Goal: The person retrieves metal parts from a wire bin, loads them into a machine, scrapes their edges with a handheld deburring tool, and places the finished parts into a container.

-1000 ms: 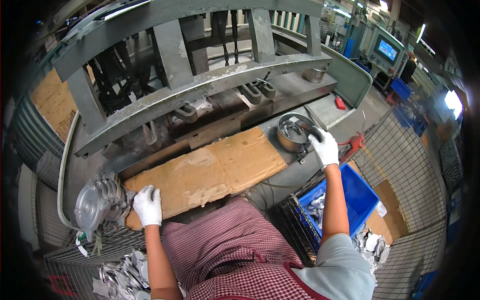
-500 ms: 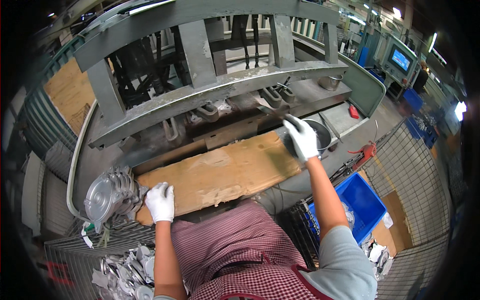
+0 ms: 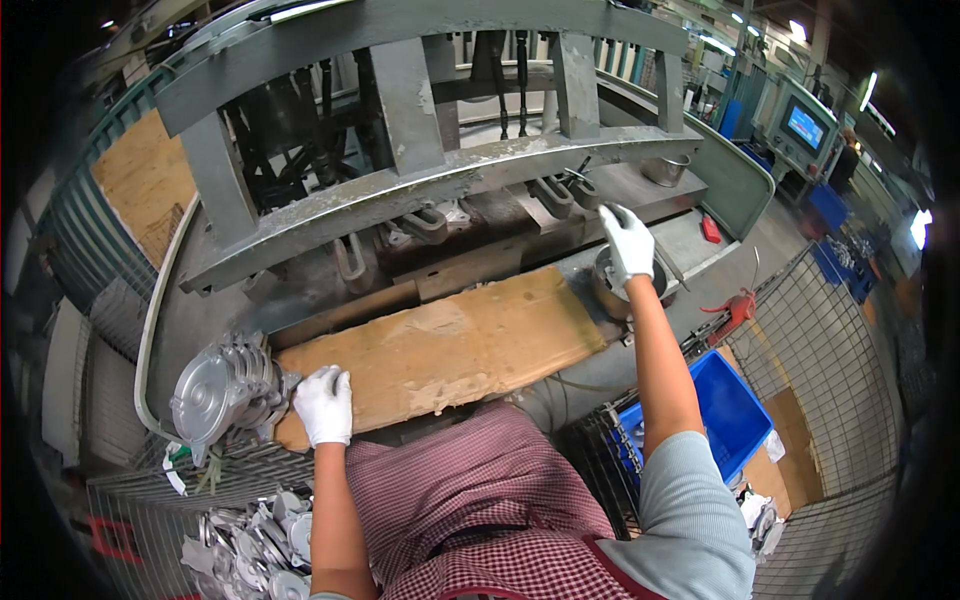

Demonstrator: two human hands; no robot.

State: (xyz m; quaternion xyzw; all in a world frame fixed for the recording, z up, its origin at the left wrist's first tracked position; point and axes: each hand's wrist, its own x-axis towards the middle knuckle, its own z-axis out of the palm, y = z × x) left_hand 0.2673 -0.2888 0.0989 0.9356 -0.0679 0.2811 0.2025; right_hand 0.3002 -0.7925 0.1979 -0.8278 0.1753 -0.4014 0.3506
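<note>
Our left hand (image 3: pixel 325 408) rests at the left end of the cardboard sheet (image 3: pixel 470 340), beside round metal castings (image 3: pixel 207 400); our right hand (image 3: pixel 630 245) is over the metal pot (image 3: pixel 606 298) off the sheet's right end. We cannot tell whether our fingers grasp anything. We'd best keep the right wrist clear of the rim.

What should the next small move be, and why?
Probably shift the left hand slightly left onto the stacked metal parts: it is at the cardboard's left end, right beside them, while the right hand is across at the metal pot.
</note>
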